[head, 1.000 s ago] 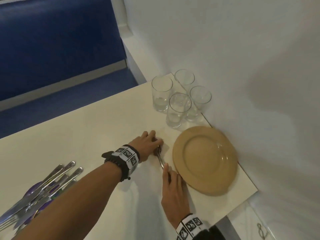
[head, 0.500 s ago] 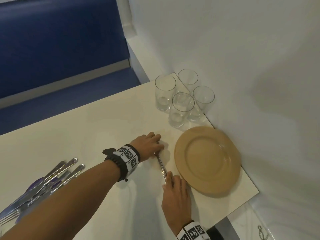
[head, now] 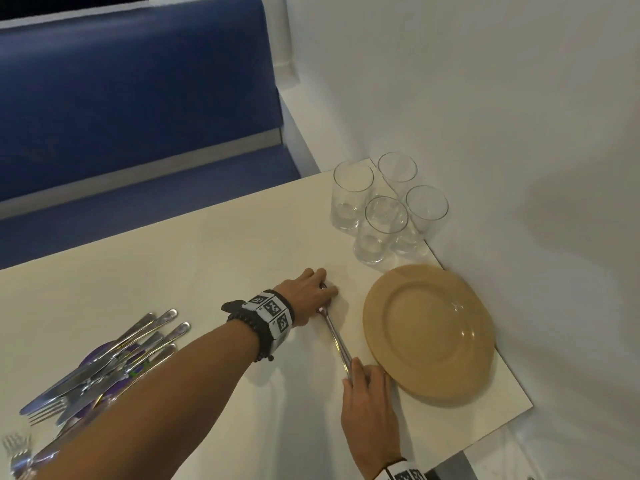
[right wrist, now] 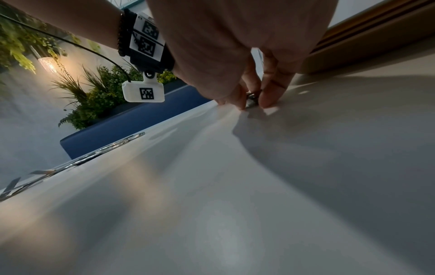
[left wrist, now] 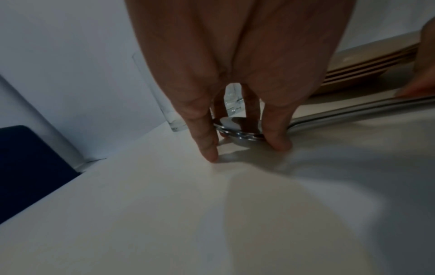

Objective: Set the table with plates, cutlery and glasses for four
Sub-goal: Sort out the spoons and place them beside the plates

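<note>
**Spoon set beside the plates**

Both hands are on one spoon (head: 334, 329) lying flat on the surface (head: 194, 271) just left of the stacked tan plates (head: 429, 332). The left hand (head: 306, 296) has its fingertips (left wrist: 207, 148) curled down around the bowl end, pinching it against the surface; the right hand (head: 369, 407) pinches the handle end between its fingertips (right wrist: 270, 100). This looks like the aligning of a first place setting – squaring the spoon to the plate rim. Four glasses (head: 386, 216) stand clustered in the far corner, and the remaining cutlery (head: 104, 362) sits heaped well to the left. Next, I judge, both hands must let go without nudging the spoon – then fetch a knife or fork from the heap.
</note>
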The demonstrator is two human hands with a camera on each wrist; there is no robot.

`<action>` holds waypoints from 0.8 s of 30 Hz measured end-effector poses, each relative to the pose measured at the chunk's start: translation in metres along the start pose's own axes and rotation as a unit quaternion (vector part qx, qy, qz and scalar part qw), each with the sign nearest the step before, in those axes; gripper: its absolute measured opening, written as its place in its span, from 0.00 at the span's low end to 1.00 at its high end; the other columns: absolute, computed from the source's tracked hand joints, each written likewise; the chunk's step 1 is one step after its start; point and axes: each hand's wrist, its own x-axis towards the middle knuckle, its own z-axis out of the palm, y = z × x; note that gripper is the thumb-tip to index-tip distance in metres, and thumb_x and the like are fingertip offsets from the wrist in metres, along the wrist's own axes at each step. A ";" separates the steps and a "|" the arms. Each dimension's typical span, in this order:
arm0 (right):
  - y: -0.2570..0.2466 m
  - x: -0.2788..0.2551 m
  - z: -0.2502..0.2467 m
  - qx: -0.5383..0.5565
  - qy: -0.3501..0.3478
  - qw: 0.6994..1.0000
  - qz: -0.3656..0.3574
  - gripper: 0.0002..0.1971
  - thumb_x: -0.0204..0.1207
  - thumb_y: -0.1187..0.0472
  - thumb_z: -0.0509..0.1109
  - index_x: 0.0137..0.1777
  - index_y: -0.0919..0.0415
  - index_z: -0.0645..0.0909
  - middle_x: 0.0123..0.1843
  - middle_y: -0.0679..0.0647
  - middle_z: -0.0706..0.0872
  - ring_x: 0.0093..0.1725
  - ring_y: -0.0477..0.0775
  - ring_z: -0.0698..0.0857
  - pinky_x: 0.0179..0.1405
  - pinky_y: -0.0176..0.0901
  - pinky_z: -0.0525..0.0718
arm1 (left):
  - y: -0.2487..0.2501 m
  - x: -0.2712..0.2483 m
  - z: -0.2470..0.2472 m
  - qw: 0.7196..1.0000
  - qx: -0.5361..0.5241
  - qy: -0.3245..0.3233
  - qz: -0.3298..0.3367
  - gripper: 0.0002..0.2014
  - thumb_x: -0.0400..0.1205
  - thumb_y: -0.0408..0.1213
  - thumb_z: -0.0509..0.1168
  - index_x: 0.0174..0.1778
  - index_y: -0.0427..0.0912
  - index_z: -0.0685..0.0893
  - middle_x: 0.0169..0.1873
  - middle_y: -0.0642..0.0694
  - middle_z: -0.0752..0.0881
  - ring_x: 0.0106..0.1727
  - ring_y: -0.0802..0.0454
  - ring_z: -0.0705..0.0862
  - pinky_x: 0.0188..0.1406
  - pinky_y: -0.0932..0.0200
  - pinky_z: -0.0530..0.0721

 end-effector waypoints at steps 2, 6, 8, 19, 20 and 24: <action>0.000 -0.001 -0.002 0.040 0.009 0.999 0.027 0.31 0.88 0.50 0.38 0.71 0.62 0.80 0.59 0.57 0.81 0.55 0.59 0.78 0.59 0.48 0.74 | 0.002 -0.007 -0.001 1.000 -0.019 -0.005 -0.012 0.37 0.80 0.35 0.72 0.82 0.53 0.62 0.83 0.39 0.58 0.81 0.37 0.63 0.63 0.42 0.85; -0.006 -0.006 -0.014 0.074 0.112 0.991 0.011 0.28 0.73 0.47 0.58 0.63 0.66 0.86 0.54 0.60 0.78 0.44 0.62 0.86 0.36 0.48 0.87 | 0.009 -0.047 -0.008 0.992 -0.078 0.091 -0.041 0.36 0.82 0.44 0.71 0.84 0.51 0.61 0.86 0.39 0.56 0.86 0.37 0.57 0.81 0.36 0.67; -0.017 -0.016 -0.022 0.065 0.142 0.987 -0.022 0.24 0.70 0.48 0.60 0.54 0.62 0.89 0.47 0.59 0.79 0.38 0.62 0.86 0.27 0.47 0.84 | 0.012 -0.082 -0.011 0.981 -0.126 0.139 -0.044 0.26 0.85 0.46 0.67 0.79 0.46 0.70 0.80 0.40 0.69 0.79 0.39 0.70 0.74 0.42 0.73; -0.167 -0.004 0.012 0.012 -0.209 0.950 -0.231 0.08 0.85 0.53 0.58 0.49 0.48 0.78 0.49 0.44 0.80 0.49 0.47 0.78 0.52 0.43 0.80 | -0.060 -0.323 0.136 0.878 -0.327 0.095 -0.337 0.09 0.85 0.53 0.63 0.46 0.53 0.80 0.43 0.57 0.83 0.44 0.57 0.81 0.49 0.60 0.83; -0.192 0.002 0.013 0.014 -0.196 0.950 -0.241 0.09 0.85 0.54 0.58 0.51 0.50 0.80 0.50 0.45 0.82 0.49 0.47 0.78 0.50 0.42 0.79 | -0.067 -0.344 0.148 0.856 -0.340 0.118 -0.371 0.08 0.85 0.53 0.64 0.46 0.54 0.80 0.41 0.59 0.82 0.42 0.60 0.81 0.46 0.63 0.82; -0.295 0.045 0.034 -0.038 -0.103 0.953 -0.282 0.08 0.85 0.60 0.60 0.52 0.56 0.82 0.51 0.53 0.84 0.48 0.54 0.84 0.43 0.45 0.83 | -0.083 -0.407 0.185 0.791 -0.368 0.158 -0.462 0.09 0.84 0.53 0.65 0.40 0.55 0.79 0.36 0.59 0.82 0.38 0.64 0.80 0.39 0.63 0.79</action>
